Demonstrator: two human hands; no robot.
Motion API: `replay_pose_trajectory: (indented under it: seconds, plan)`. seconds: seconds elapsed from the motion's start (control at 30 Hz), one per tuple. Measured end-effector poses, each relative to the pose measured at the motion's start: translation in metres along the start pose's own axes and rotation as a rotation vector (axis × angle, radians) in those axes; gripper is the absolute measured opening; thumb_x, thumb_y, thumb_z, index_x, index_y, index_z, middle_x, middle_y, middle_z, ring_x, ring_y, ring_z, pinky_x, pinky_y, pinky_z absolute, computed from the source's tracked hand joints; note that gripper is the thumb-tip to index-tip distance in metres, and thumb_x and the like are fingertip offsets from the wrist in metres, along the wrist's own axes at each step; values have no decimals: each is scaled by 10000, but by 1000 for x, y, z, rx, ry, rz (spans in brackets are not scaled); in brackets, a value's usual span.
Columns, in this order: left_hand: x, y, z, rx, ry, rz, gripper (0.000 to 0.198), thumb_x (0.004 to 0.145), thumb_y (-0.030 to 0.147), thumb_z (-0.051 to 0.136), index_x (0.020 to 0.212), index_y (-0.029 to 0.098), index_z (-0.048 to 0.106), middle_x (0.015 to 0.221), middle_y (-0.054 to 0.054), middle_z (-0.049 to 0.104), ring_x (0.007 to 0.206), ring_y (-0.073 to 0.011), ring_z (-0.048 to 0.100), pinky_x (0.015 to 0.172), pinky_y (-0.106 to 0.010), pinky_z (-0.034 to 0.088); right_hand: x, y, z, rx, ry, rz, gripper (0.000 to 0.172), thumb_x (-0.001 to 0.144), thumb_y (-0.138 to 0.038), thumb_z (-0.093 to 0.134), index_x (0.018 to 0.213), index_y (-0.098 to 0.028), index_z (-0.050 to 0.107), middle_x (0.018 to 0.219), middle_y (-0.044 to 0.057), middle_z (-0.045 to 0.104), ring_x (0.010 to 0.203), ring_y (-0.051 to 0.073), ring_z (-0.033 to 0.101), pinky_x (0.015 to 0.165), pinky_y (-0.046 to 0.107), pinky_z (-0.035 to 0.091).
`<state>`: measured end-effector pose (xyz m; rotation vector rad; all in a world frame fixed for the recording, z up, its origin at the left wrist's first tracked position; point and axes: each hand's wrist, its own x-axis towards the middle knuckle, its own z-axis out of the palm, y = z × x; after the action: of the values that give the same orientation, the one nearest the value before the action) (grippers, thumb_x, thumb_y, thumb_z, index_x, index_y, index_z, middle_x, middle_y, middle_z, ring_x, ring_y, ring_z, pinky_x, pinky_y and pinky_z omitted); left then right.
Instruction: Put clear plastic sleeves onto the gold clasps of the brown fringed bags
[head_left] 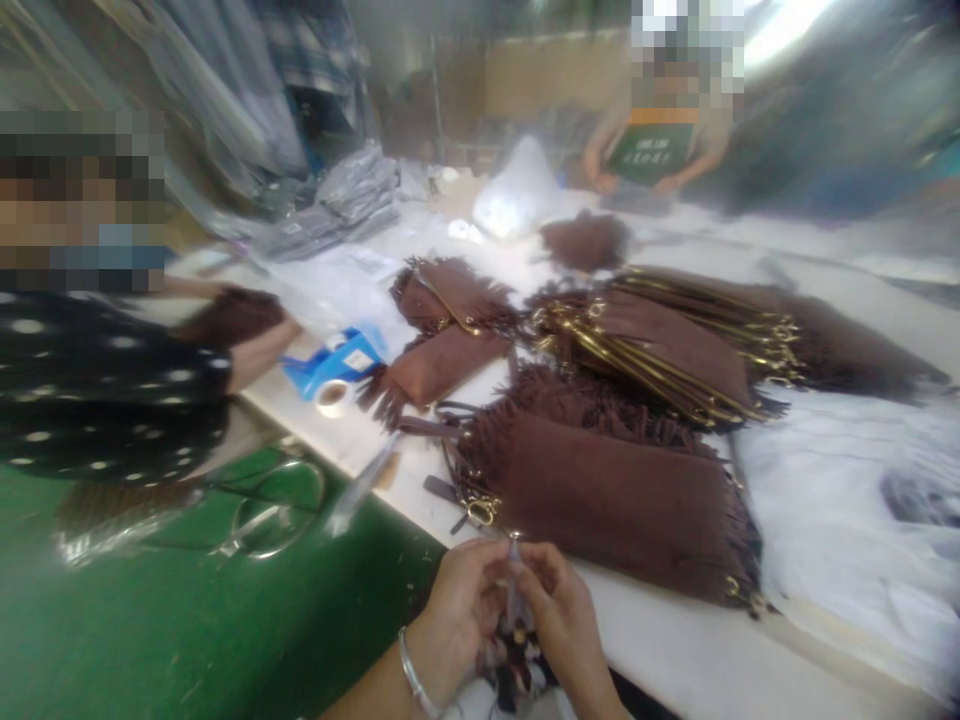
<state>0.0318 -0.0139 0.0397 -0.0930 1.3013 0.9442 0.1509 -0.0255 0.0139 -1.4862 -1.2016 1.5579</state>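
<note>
Both my hands meet at the bottom centre, at the near edge of the white table. My left hand, with a silver bangle on its wrist, and my right hand pinch a small thin item between their fingertips; it is too blurred to name. Dark bits hang below the fingers. Just beyond them lies a brown fringed suede bag with a gold clasp.
More brown fringed bags with gold chains are piled further back. Scissors lie on a green surface at left, near a tape roll and a blue packet. One person sits at left, another stands at the back.
</note>
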Motion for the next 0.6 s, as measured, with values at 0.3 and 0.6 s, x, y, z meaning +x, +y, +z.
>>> replay_pose_trajectory:
  seconds: [0.3,0.6]
  plan:
    - [11,2,-19,85,-118,-76,223,646,248,743,789,154,600,674,-31,634,570,-138,582,600,-262,462,2,11,-2,342,-65,139,335,750,-444,710,917,-170,617,828,45,693,760,175,634,688,258,483]
    - [18,7,-20,150,-228,-97,198,646,279,750,687,119,642,660,-96,670,564,-167,595,558,-275,455,1,24,4,474,-60,220,395,728,-471,737,959,-180,603,786,43,684,618,160,614,535,242,463]
